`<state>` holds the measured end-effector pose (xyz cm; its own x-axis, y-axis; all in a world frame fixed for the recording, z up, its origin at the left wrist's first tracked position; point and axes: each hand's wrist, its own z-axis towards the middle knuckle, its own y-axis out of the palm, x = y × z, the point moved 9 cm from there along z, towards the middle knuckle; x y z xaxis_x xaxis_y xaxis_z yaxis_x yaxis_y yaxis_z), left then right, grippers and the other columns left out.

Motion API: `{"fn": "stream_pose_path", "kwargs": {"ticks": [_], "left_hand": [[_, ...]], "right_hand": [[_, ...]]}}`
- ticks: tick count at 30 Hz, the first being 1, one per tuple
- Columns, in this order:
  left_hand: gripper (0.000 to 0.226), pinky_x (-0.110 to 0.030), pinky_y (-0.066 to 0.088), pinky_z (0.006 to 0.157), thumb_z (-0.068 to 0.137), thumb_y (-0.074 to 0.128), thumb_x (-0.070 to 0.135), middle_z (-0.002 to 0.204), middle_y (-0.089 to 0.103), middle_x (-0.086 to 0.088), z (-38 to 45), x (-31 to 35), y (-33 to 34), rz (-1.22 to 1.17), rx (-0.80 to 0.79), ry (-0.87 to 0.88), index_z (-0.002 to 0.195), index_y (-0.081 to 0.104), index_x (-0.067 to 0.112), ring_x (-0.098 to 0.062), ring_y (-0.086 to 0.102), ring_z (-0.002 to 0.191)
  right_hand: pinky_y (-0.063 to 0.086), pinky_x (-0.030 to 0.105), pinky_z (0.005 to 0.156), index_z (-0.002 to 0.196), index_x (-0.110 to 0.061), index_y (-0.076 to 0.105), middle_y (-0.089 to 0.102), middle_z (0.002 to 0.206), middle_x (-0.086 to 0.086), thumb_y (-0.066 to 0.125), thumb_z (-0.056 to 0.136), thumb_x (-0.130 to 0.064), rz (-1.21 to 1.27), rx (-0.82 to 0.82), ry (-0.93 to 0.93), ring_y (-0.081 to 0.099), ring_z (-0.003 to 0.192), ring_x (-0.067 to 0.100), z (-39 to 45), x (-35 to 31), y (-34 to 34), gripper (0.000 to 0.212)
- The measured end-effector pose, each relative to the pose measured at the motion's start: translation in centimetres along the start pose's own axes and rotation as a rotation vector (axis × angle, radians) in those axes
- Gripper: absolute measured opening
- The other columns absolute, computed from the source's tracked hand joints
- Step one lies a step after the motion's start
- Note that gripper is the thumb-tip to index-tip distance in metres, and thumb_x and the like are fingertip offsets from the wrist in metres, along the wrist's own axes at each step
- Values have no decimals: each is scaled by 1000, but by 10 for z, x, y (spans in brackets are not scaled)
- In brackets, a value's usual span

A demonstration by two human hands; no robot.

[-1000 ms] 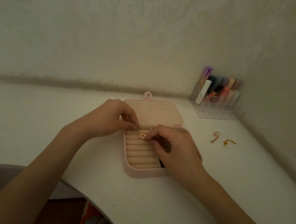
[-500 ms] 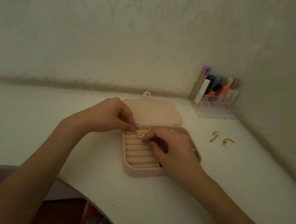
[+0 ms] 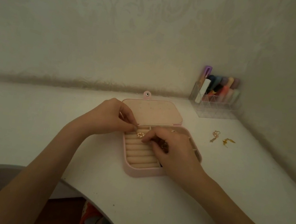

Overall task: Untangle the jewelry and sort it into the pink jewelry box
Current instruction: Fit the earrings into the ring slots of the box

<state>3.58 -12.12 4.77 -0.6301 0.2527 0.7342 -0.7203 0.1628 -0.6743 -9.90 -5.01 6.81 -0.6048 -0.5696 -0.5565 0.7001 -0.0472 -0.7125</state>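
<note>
Surface (image 3: 186, 205) first, white and broad, with the pink jewelry box (image 3: 141, 171) lying open on it, lid flat towards the wall. Both hands crowd its ring rolls: left hand (image 3: 107, 117) with fingers pinched tight at the top roll, right hand (image 3: 174, 150) curled beside it, whether gripping I cannot tell. Small gold ring (image 3: 140, 134) sits between them, just left of the right fingertips, while two gold pieces (image 3: 222, 139) wait well off to the right.

jewelry box (image 3: 141, 172): matt pink | ring rolls (image 3: 139, 154): velvety | organizer (image 3: 218, 109): clear plastic | jewelry (image 3: 228, 141): shiny gold metal
</note>
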Motion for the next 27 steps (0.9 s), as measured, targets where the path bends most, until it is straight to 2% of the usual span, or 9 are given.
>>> {"fn": "stream_pose_path", "kwargs": {"ticks": [4, 9, 13, 15, 18, 21, 24, 27], "left_hand": [[14, -10, 43, 56, 70, 81, 8, 69, 66, 0, 0, -1, -1, -50, 13, 1, 71, 69, 16, 2, 52, 54], [11, -8, 42, 56, 71, 78, 5, 68, 65, 1, -1, 1, 1, -59, -30, -18, 73, 71, 12, 4, 53, 52], [11, -6, 41, 56, 72, 77, 4, 62, 63, 4, -2, 3, 1, -61, -38, -31, 71, 72, 14, 3, 52, 51], [12, -6, 40, 56, 72, 77, 5, 62, 63, 3, -3, 4, 0, -60, -39, -29, 70, 73, 16, 3, 50, 51], [12, -6, 38, 54, 72, 78, 8, 58, 61, 6, -3, 5, -1, -50, -51, -34, 69, 74, 18, 2, 48, 50], [11, -5, 37, 53, 71, 80, 11, 56, 61, 11, -2, 5, -1, -35, -82, -40, 70, 75, 21, 2, 50, 51], [10, -5, 38, 55, 70, 82, 13, 65, 66, 6, -3, 5, -2, -20, -102, -31, 73, 75, 20, 0, 53, 56], [9, -9, 41, 59, 70, 81, 14, 73, 69, -1, -3, 5, -4, -16, -104, -21, 75, 74, 18, -4, 55, 61]], "right_hand": [[42, 6, 77, 88, -13, 71, 60, 83, -20, 62, 81, 6, 8, -1, -3, 56, 88, 1, 0, 0, 1, 23], [44, 13, 75, 88, -13, 71, 64, 83, -15, 63, 80, 5, 42, -2, -37, 58, 85, 4, -1, -9, 3, 22], [37, 2, 72, 88, -11, 70, 54, 79, -27, 62, 78, 6, 54, -63, -83, 54, 77, -14, -4, -19, 14, 21], [44, 7, 74, 90, -11, 71, 63, 82, -21, 64, 81, 3, 115, -89, -46, 59, 80, -9, -4, -18, 12, 18], [53, 21, 76, 93, -16, 69, 74, 86, -9, 67, 85, -8, 290, -98, 90, 68, 84, 2, -1, -11, -7, 11], [56, 25, 72, 94, -20, 67, 74, 82, -9, 64, 87, -14, 344, 32, 210, 70, 81, 9, 3, 11, -47, 10], [50, 15, 65, 90, -25, 66, 74, 78, -12, 61, 89, -11, 284, 245, 324, 67, 75, 2, -1, 54, -93, 15], [50, 23, 66, 94, -19, 67, 72, 80, -7, 61, 88, -7, 135, 368, 447, 65, 75, 11, -16, 99, -127, 15]]}}
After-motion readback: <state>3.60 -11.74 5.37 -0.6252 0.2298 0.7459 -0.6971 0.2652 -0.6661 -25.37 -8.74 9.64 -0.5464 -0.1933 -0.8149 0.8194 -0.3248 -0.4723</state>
